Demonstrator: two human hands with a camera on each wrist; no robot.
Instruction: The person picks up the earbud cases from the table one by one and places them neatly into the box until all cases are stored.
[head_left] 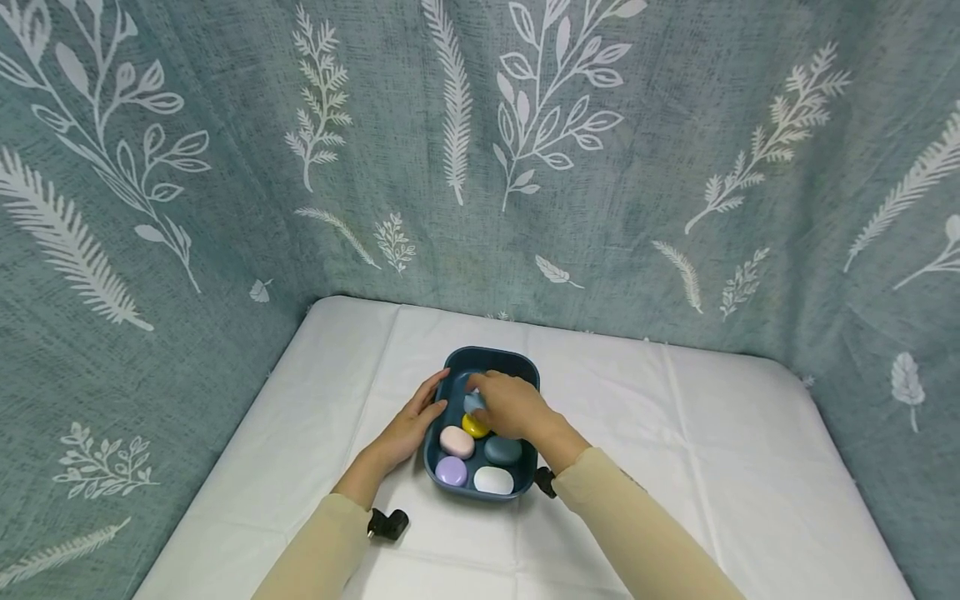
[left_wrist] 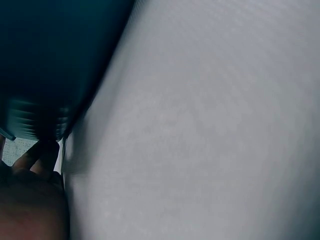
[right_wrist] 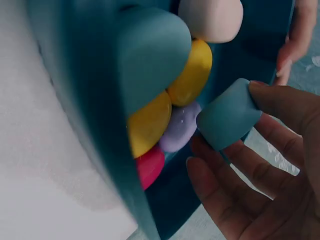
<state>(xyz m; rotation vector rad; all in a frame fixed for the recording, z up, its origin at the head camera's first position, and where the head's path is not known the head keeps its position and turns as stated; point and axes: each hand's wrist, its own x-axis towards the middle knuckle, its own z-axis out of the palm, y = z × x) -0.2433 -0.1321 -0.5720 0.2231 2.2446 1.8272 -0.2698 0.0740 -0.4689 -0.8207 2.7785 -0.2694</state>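
Observation:
My right hand (head_left: 513, 407) reaches into a dark blue rectangular bin (head_left: 432, 454) and pinches a smooth, rounded light-blue piece (right_wrist: 225, 117) between thumb and fingers. In the head view, that blue piece (head_left: 473, 404) is partly hidden by the hand. Against the bin's left side, my left hand (head_left: 405, 429) rests with its fingertips and thumb at the rim. Other rounded pieces lie inside: yellow (head_left: 474, 426), pale pink (head_left: 457, 442), dark teal (head_left: 502, 451), lavender (head_left: 452, 472) and white (head_left: 493, 480). The right wrist view also reveals a magenta piece (right_wrist: 150, 167).
The bin stands on a white cloth-covered table (head_left: 630, 400). Behind and at both sides hangs a grey-green curtain (head_left: 450, 250) with white leaf prints. Small black devices (head_left: 388, 525) sit at the wrists.

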